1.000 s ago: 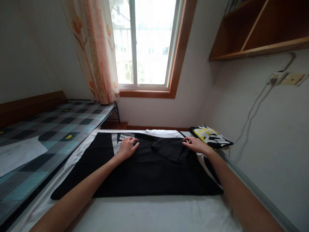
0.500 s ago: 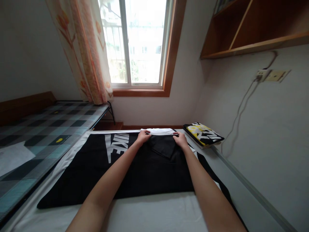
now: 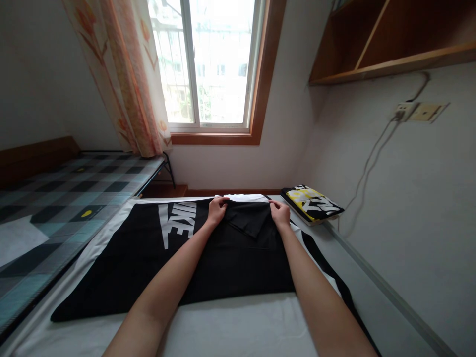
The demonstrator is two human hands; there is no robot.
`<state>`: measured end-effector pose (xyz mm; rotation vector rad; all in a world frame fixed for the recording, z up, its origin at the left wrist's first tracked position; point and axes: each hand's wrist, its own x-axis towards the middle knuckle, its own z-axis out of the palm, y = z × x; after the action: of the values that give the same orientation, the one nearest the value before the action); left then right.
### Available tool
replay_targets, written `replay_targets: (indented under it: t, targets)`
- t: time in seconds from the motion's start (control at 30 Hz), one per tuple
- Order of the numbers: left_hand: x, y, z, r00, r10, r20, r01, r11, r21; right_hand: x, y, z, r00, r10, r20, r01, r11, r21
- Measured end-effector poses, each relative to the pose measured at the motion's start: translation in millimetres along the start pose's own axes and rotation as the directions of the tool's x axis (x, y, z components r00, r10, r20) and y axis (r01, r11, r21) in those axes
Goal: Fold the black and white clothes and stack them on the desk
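A black garment [image 3: 238, 267] with white NIKE lettering lies spread over a white-covered surface [image 3: 238, 327]. At its far edge, my left hand [image 3: 217, 210] pinches the black cloth just right of the lettering. My right hand [image 3: 279, 214] grips the same edge farther right. Between the hands a small black flap of cloth [image 3: 247, 218] lies folded over the garment, with white fabric [image 3: 247, 198] showing behind it. White and black parts of the garment extend beside my right forearm.
A folded black, yellow and white garment [image 3: 312, 203] lies at the far right corner. To the left is a bed with a checked cover [image 3: 107, 186] and a white paper [image 3: 20, 240]. A wooden shelf [image 3: 394, 64] hangs at upper right.
My left hand has shifted slightly left along the far edge, and my right hand has moved slightly right. The view has also shifted a little.
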<state>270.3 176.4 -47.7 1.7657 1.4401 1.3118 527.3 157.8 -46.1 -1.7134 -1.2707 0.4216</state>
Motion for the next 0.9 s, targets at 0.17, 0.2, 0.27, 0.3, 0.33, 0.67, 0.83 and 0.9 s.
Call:
replay_targets:
  t: [0.17,0.2,0.27,0.3,0.33,0.67,0.83,0.9]
  targets:
    - [3.1,-5.6,-6.1,0.999,0.011,-0.048,-0.009,0.999,0.040,-0.6,2.5,2.9,0.998,-0.029,-0.057,0.028,0.999,-0.022]
    - [3.3,-6.4,-6.6,0.999,0.012,-0.048,-0.010,0.999,0.047,-0.3,3.5,4.1,0.998,-0.034,-0.057,0.031,0.999,-0.044]
    - [2.1,-6.6,-6.3,0.999,0.018,-0.048,-0.015,0.998,0.061,-0.1,5.6,6.6,0.998,-0.047,-0.042,0.043,0.994,-0.097]
    - [0.5,-5.9,-5.7,0.998,0.029,-0.048,-0.025,0.996,0.080,-0.3,6.5,7.7,0.998,-0.059,-0.032,0.055,0.991,-0.122]
    - [-1.6,-4.8,-4.9,0.998,0.047,-0.047,-0.041,0.993,0.112,-0.7,7.2,8.6,0.997,-0.073,-0.028,0.068,0.987,-0.147]
    - [-19.8,12.0,-0.5,0.934,0.321,0.160,-0.354,0.760,0.545,-18.7,-12.2,3.1,0.981,-0.178,-0.071,0.124,0.871,-0.474]
    - [-24.8,14.3,6.7,0.845,0.361,0.394,-0.527,0.685,0.502,-28.7,-33.4,13.8,0.847,-0.489,0.209,0.528,0.726,-0.441]
    - [-27.2,15.1,8.6,0.839,0.285,0.464,-0.519,0.676,0.523,-33.9,-36.6,23.2,0.794,-0.479,0.374,0.606,0.673,-0.425]
